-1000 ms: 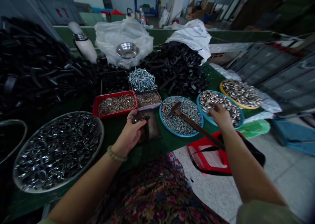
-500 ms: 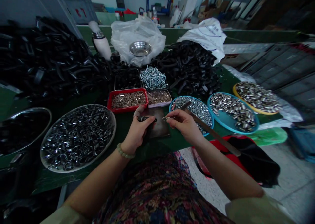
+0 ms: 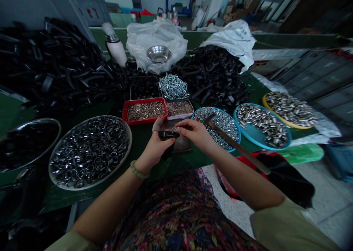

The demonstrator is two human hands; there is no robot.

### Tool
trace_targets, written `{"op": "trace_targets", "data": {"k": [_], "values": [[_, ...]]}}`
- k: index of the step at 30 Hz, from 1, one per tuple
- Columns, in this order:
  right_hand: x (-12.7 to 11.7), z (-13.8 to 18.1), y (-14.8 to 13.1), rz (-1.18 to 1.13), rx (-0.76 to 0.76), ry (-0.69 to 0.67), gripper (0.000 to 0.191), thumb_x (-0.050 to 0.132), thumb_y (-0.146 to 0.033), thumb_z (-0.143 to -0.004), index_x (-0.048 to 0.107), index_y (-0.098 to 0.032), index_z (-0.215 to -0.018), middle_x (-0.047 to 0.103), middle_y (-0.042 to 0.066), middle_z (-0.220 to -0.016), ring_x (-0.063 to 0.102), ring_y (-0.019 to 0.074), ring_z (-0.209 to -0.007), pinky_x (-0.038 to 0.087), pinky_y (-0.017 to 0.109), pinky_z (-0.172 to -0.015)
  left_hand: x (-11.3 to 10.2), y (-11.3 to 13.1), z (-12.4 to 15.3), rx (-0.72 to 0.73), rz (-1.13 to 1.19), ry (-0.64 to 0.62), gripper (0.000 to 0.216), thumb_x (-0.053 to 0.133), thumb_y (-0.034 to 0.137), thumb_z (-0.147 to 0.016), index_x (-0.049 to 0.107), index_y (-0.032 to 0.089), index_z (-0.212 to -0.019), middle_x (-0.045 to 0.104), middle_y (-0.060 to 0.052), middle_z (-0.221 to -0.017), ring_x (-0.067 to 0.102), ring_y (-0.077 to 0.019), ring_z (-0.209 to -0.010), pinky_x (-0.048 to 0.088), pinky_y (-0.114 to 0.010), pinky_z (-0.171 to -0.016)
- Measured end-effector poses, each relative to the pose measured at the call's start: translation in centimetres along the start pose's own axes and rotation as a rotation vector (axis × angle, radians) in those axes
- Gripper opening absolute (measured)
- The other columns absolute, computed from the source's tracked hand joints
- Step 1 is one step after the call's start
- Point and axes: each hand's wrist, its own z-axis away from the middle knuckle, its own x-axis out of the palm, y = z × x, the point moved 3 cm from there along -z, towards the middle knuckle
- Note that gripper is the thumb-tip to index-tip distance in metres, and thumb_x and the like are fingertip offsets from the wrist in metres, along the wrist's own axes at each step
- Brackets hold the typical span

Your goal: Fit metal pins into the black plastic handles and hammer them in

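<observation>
My left hand [image 3: 154, 148] is closed round a small black clamp-like part [image 3: 168, 134] held over a dark metal block [image 3: 180, 142] at the table's near edge. My right hand [image 3: 196, 133] pinches a small silver sleeve [image 3: 174, 129] right at the top of that black part; the two hands touch. A hammer [image 3: 234, 144] lies with its head on the blue tray of silver nuts [image 3: 220, 120], its handle pointing toward me on the right.
A big round pan of dark metal rings [image 3: 89, 149] sits left. A red tray [image 3: 145, 110] and a small tray [image 3: 179, 108] hold brassy pieces; behind them is a pile of bolts [image 3: 173, 86]. Blue [image 3: 260, 124] and yellow [image 3: 289, 109] trays hold silver sleeves. Black part heaps [image 3: 55, 70] fill the back.
My right hand left the blue tray of sleeves, came across with one silver piece and now meets the black part in my left hand. My view shifted left.
</observation>
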Motion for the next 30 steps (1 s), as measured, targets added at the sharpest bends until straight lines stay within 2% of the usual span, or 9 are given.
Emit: {"op": "trace_targets", "data": {"k": [6, 11, 14, 16, 19, 22, 24, 27, 30], "values": [[0.4, -0.6, -0.7, 0.106, -0.015, -0.077, 0.015, 0.067, -0.028, -0.076, 0.069, -0.018, -0.087, 0.069, 0.0, -0.081, 0.062, 0.0134, -0.075, 0.049, 0.029, -0.072, -0.2, 0.1, -0.4, 0.108, -0.224, -0.03, 0.089, 0.068, 0.022, -0.072, 0.02, 0.022, -0.147, 0.059, -0.01, -0.12, 0.057, -0.023, -0.114, 0.042, -0.041, -0.103], [-0.6, -0.7, -0.3, 0.131, -0.014, -0.111, 0.016, 0.065, -0.028, -0.079, 0.068, -0.017, -0.09, 0.069, 0.0, -0.079, 0.061, 0.0128, -0.069, 0.049, 0.029, -0.067, -0.4, 0.5, -0.5, 0.126, -0.199, -0.016, 0.089, 0.068, 0.023, -0.072, 0.02, 0.022, -0.147, 0.061, -0.007, -0.111, 0.061, -0.0209, -0.105, 0.045, -0.04, -0.1], [-1.2, -0.4, -0.7, 0.263, -0.101, -0.14, 0.012, 0.063, -0.024, -0.083, 0.068, -0.018, -0.092, 0.069, 0.002, -0.087, 0.063, 0.0147, -0.08, 0.05, 0.031, -0.075, -0.6, 0.4, -0.7, 0.102, -0.15, -0.046, 0.09, 0.067, 0.023, -0.073, 0.018, 0.023, -0.148, 0.063, -0.006, -0.108, 0.064, -0.0197, -0.097, 0.049, -0.039, -0.095], [-0.9, -0.1, -1.7, 0.443, -0.211, -0.195, 0.013, 0.06, -0.02, -0.085, 0.068, -0.019, -0.095, 0.068, 0.004, -0.095, 0.062, 0.0162, -0.091, 0.048, 0.034, -0.084, -0.6, 0.3, -1.0, 0.089, -0.176, -0.084, 0.086, 0.068, 0.024, -0.072, 0.025, 0.023, -0.146, 0.063, -0.007, -0.111, 0.063, -0.0206, -0.1, 0.048, -0.039, -0.096], [0.2, 0.0, -3.5, 0.677, -0.342, -0.369, 0.017, 0.054, -0.016, -0.088, 0.068, -0.019, -0.097, 0.063, 0.007, -0.107, 0.059, 0.0172, -0.099, 0.046, 0.034, -0.09, -0.4, 0.5, -1.9, 0.033, -0.285, -0.2, 0.055, 0.071, 0.028, -0.07, 0.058, 0.018, -0.122, 0.067, -0.006, -0.109, 0.062, -0.0237, -0.104, 0.046, -0.04, -0.098], [-0.9, -2.0, -4.2, 0.62, -0.378, -0.444, 0.025, 0.056, -0.019, -0.086, 0.064, -0.022, -0.11, 0.06, 0.006, -0.113, 0.058, 0.0165, -0.098, 0.048, 0.032, -0.087, -0.4, 1.2, -2.5, -0.072, -0.235, -0.277, 0.032, 0.071, 0.035, -0.071, 0.068, 0.016, -0.096, 0.071, -0.007, -0.098, 0.064, -0.0242, -0.096, 0.05, -0.038, -0.089], [-4.3, -4.9, -3.3, 0.53, -0.274, -0.194, 0.031, 0.055, -0.025, -0.087, 0.058, -0.022, -0.117, 0.06, 0.005, -0.11, 0.06, 0.0161, -0.092, 0.05, 0.032, -0.082, -0.8, 2.0, -2.5, -0.126, -0.107, -0.23, 0.031, 0.07, 0.037, -0.073, 0.068, 0.017, -0.097, 0.07, -0.007, -0.1, 0.064, -0.022, -0.093, 0.051, -0.035, -0.084], [-11.2, -9.4, -0.3, 0.559, 0.053, 0.498, 0.026, 0.048, -0.027, -0.09, 0.053, -0.015, -0.112, 0.06, 0.01, -0.104, 0.06, 0.0183, -0.087, 0.05, 0.034, -0.078, -1.5, 3.3, -2.3, -0.132, -0.038, -0.153, 0.028, 0.074, 0.031, -0.068, 0.068, 0.018, -0.092, 0.069, -0.005, -0.1, 0.063, -0.0188, -0.091, 0.05, -0.03, -0.083], [-14.2, -13.3, 2.6, 0.586, 0.242, 0.76, 0.037, 0.06, -0.025, -0.082, 0.047, -0.012, -0.114, 0.053, 0.017, -0.121, 0.055, 0.0242, -0.107, 0.043, 0.038, -0.093, -1.5, 4.2, -2.2, -0.057, -0.141, -0.194, 0.025, 0.076, 0.028, -0.062, 0.067, 0.018, -0.084, 0.068, -0.002, -0.087, 0.062, -0.0181, -0.084, 0.049, -0.03, -0.082]]}}
